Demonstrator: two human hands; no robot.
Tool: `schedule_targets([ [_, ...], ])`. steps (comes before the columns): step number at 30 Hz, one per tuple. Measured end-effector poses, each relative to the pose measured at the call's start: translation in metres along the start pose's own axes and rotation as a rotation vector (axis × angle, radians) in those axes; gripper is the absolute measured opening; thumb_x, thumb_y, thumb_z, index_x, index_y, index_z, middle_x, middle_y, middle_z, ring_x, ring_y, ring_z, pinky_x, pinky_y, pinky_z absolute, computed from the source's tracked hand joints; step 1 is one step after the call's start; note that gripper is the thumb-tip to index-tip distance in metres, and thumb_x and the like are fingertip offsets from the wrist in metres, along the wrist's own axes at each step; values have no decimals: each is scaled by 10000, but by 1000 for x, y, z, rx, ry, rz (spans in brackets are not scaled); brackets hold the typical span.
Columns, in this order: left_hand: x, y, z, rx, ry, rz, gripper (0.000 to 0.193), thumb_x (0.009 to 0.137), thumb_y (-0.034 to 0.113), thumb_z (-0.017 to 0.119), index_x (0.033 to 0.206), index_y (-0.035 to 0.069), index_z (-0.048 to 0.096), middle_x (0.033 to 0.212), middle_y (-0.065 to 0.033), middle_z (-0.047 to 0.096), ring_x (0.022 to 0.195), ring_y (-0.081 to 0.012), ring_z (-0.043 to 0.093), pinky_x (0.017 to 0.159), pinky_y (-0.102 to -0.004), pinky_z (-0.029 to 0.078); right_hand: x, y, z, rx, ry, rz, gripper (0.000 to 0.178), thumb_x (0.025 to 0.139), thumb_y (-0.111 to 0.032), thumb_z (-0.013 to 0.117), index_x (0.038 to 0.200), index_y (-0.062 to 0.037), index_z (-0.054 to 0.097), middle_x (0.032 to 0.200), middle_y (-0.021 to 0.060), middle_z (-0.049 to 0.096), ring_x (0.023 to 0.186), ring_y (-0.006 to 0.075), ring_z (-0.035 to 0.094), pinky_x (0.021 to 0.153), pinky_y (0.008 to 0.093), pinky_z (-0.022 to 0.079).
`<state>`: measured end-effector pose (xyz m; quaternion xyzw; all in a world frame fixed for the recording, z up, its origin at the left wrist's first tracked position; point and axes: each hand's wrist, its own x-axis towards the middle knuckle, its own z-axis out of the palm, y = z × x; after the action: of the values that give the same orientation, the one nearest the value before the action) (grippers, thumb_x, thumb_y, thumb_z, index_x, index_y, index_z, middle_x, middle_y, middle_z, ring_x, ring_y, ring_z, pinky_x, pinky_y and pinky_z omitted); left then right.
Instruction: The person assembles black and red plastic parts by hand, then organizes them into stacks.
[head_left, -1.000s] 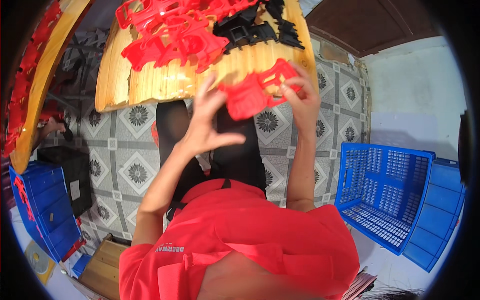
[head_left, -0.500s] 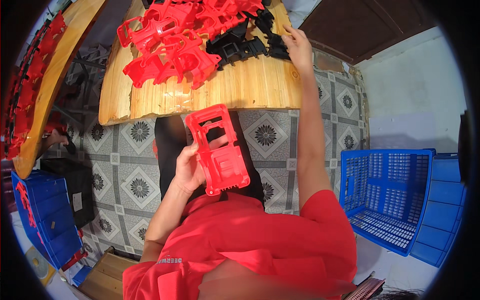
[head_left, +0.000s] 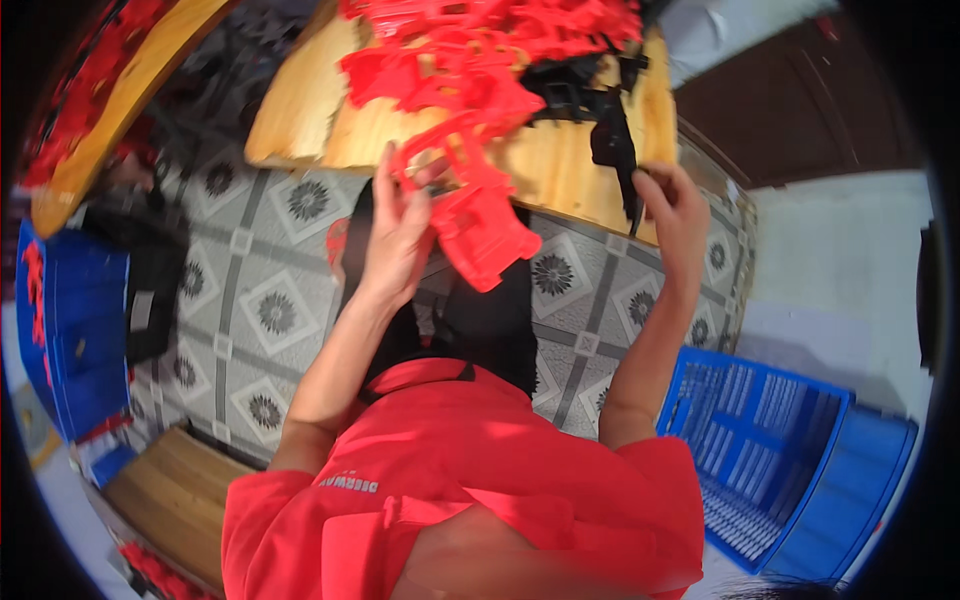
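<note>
My left hand [head_left: 398, 235] grips a red plastic frame [head_left: 482, 228] by its open-windowed end, over my lap at the table's near edge. The frame is tilted and a little blurred. To the right, the fingers of my right hand [head_left: 678, 205] pinch the near end of a long black plastic part [head_left: 614, 145]. That part slants over the right side of the wooden table [head_left: 570, 165]. Beyond my hands lies a pile of red plastic frames [head_left: 440, 75]. Another black plastic part [head_left: 565, 88] rests against the pile's right side.
A blue slatted crate [head_left: 845, 400] stands at the lower right, with another blue bin [head_left: 850, 500] beside it. On the left are a blue bin [head_left: 85, 340], a black box [head_left: 155, 280] and a second wooden table [head_left: 125, 115] bearing red parts. A wooden bench [head_left: 180, 500] is lower left.
My right hand has come nearer with a black part pinched in it. My left hand has lifted the red frame forward to the table edge. The whole view has shifted.
</note>
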<state>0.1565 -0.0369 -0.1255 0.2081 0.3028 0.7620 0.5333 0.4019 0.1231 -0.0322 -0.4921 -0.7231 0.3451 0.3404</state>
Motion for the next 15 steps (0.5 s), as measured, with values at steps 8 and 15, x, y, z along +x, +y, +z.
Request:
schedule_targets([
  [8, 2, 4, -5, 17, 53, 112, 768, 995, 210, 566, 1556, 242, 41, 1469, -156, 380, 1306, -218, 424, 1078, -396, 374, -73, -59, 108, -49, 74, -391, 237, 746, -97, 832, 887, -16, 660, 620, 16, 500, 509, 89, 449, 470, 248, 376],
  [15, -4, 20, -6, 42, 54, 137, 756, 995, 248, 550, 1559, 219, 47, 1476, -133, 356, 1324, -240, 419, 1090, -414, 376, -75, -64, 128, -137, 24, -588, 300, 726, -102, 837, 924, -26, 626, 634, 33, 505, 507, 154, 493, 468, 304, 415],
])
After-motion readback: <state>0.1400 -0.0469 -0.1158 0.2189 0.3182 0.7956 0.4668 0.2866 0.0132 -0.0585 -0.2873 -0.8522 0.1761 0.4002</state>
